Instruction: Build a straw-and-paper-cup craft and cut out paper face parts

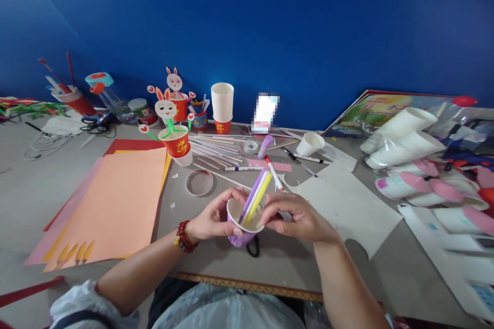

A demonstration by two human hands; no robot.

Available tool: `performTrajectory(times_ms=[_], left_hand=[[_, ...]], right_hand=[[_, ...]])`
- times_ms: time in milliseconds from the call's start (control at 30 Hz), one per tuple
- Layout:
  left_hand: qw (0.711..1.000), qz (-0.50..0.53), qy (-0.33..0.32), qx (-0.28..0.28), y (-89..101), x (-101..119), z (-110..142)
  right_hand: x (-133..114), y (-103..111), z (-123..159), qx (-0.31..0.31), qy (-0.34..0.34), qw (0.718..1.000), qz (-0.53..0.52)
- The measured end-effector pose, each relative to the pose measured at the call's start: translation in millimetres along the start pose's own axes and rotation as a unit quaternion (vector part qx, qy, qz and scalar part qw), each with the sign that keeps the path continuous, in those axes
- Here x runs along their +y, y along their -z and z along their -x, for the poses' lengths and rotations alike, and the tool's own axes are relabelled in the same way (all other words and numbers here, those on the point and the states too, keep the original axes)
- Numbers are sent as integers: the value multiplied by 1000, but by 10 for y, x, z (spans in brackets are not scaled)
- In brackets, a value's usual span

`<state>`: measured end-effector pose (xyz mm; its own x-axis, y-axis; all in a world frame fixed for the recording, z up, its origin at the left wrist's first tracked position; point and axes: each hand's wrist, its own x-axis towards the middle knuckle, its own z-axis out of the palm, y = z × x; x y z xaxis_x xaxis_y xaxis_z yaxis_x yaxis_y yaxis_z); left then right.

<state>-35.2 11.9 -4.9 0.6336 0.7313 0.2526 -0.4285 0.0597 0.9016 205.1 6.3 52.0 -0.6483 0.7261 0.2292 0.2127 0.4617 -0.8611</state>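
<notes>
A purple paper cup point(242, 226) with a white inside is held low in the middle of the table, between both hands. Three straws point(257, 194), purple, white and yellow, stick out of it, leaning up and to the right. My left hand point(216, 216), with a red bead bracelet on the wrist, wraps the cup's left side. My right hand point(295, 217) pinches the cup's right rim, fingers curled. A black loop, perhaps scissor handles point(253, 248), shows just below the cup.
Orange, pink and red paper sheets point(116, 203) lie at left. A tape ring point(199, 182), loose straws and markers point(219, 151), bunny-decorated red cups point(175, 139) and a white cup stack point(222, 100) sit behind. White card point(347, 205) and rolled paper tubes point(401, 136) fill the right.
</notes>
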Motion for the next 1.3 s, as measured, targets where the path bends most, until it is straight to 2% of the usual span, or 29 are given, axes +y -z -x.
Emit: performTrajectory(times_ms=[300,533,733,967,1133,1300], left_hand=[[999,15,9,30,19,-53,17],[991,81,51,89,36,-151,54],[990,105,43,79,1,-142,38],[987,124,45,87,-17,-119,20],[988,121,37,85,-16,-85,28],[995,78,10,67,-7,-78,46]], right_hand=[[42,-117,-6,65,-17,998,10],[18,-161,-14,91,-50,994,-21],[3,-165,-18,85,-32,996,-18],[3,-222,-31,122,-30,992,15],[0,-241,-37,148,0,989,-24],[29,-259,-21,170,-11,983,-64]])
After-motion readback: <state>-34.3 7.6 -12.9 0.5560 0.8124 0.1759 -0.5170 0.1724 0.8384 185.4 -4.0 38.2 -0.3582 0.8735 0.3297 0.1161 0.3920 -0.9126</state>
